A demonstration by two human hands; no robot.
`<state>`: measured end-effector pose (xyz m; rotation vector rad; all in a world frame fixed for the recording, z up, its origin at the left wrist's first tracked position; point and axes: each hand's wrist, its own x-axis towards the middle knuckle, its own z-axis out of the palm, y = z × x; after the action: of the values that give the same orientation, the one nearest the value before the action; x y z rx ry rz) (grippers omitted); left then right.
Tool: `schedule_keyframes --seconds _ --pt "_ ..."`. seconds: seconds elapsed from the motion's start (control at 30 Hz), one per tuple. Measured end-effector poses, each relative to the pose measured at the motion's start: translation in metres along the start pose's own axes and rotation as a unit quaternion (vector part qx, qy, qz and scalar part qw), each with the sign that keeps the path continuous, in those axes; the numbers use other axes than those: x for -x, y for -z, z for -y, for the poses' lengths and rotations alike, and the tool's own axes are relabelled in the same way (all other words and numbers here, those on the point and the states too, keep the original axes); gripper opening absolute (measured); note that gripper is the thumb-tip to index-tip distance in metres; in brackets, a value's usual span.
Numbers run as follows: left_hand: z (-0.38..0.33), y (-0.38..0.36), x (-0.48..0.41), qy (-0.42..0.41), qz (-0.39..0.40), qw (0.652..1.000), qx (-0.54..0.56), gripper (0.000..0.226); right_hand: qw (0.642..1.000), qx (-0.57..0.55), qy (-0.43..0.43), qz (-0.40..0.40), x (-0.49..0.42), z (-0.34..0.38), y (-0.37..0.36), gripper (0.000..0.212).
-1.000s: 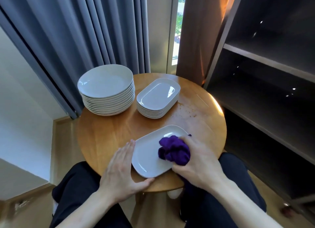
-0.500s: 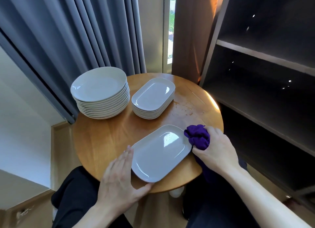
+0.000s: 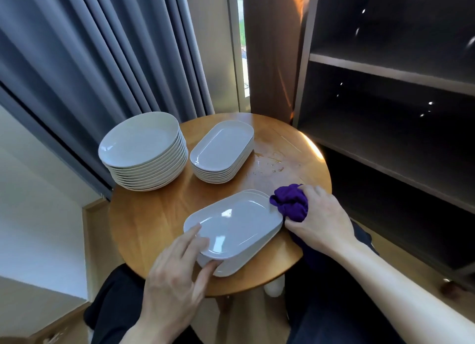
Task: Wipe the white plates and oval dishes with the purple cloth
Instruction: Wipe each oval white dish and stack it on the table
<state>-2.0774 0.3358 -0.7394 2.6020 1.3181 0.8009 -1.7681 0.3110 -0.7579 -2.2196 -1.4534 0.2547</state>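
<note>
At the far left of your round wooden table (image 3: pixel 154 215), the stack of round white plates (image 3: pixel 142 148) sits back by the grey curtain (image 3: pixel 90 60). Just beside it is the stack of oval dishes (image 3: pixel 222 148). Both are parked along the far edge, probably to leave the near half free for working.

Your left hand (image 3: pixel 174 274) pinches the near-left corner of the oval dish (image 3: pixel 239 222) in front of you. The forefinger lies on the rim and the thumb is under the near edge, seemingly to steady or tip the dish. A second rim shows beneath it; whether that is another dish or blur, I cannot tell.

At the dish's far-right end, your right hand (image 3: pixel 321 222) is curled tightly round the bunched purple cloth (image 3: pixel 290 202). The cloth touches the rim, so you are likely working that edge. The dark shelf unit (image 3: pixel 385 138) stands further right.
</note>
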Motion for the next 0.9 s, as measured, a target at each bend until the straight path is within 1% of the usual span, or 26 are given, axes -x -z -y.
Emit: schedule_keyframes --seconds 0.03,0.13,0.23,0.3,0.33,0.37,0.43,0.5,0.57,0.63,0.7,0.77,0.83,0.9 --pt "-0.001 0.003 -0.003 -0.010 -0.016 1.000 0.005 0.041 1.000 -0.002 0.000 0.001 0.000 0.000 0.000 0.068" --pt "-0.002 0.006 -0.007 -0.011 -0.025 0.999 0.040 0.039 1.000 -0.008 0.000 0.000 0.001 0.001 0.000 0.067" --pt "-0.002 0.012 -0.007 0.008 -0.031 0.994 0.104 0.036 1.000 -0.013 0.000 -0.002 0.001 0.002 0.001 0.067" --pt "0.000 0.017 -0.010 0.037 -0.029 0.987 0.153 0.030 1.000 -0.011 0.000 -0.004 0.001 0.002 0.000 0.067" --pt "0.000 0.020 -0.012 0.065 -0.023 0.980 0.185 0.027 1.000 -0.009 0.000 -0.005 0.001 0.002 0.000 0.067" --pt "0.000 0.022 -0.013 0.103 -0.019 0.969 0.222 0.030 1.000 -0.008 0.001 -0.006 0.001 0.003 0.000 0.067" --pt "-0.002 0.024 -0.018 0.193 -0.016 0.928 0.318 0.039 1.000 -0.012 0.003 -0.004 0.002 0.003 0.000 0.066" --pt "-0.004 0.025 -0.024 0.265 -0.003 0.871 0.414 0.042 1.000 -0.016 0.002 0.000 0.002 0.002 0.001 0.065" --pt "-0.005 0.026 -0.030 0.328 0.009 0.804 0.497 0.038 1.000 -0.027 -0.002 0.000 0.002 0.001 0.002 0.064" --pt "-0.005 0.026 -0.032 0.383 0.023 0.737 0.556 0.036 0.998 -0.057 -0.008 -0.004 0.003 0.001 0.002 0.061" --pt "-0.003 0.022 -0.031 0.425 0.034 0.682 0.594 0.038 0.996 -0.089 -0.013 -0.012 0.002 0.000 0.003 0.057" --pt "0.000 0.015 -0.027 0.453 0.050 0.637 0.621 0.042 0.994 -0.107 -0.019 -0.020 0.001 -0.001 0.004 0.053" --pt "0.002 0.009 -0.022 0.470 0.071 0.598 0.645 0.044 0.992 -0.121 -0.026 -0.025 0.000 -0.002 0.004 0.050" --pt "0.002 0.006 -0.019 0.483 0.089 0.565 0.663 0.046 0.987 -0.152 -0.047 -0.025 -0.002 -0.002 0.005 0.044"
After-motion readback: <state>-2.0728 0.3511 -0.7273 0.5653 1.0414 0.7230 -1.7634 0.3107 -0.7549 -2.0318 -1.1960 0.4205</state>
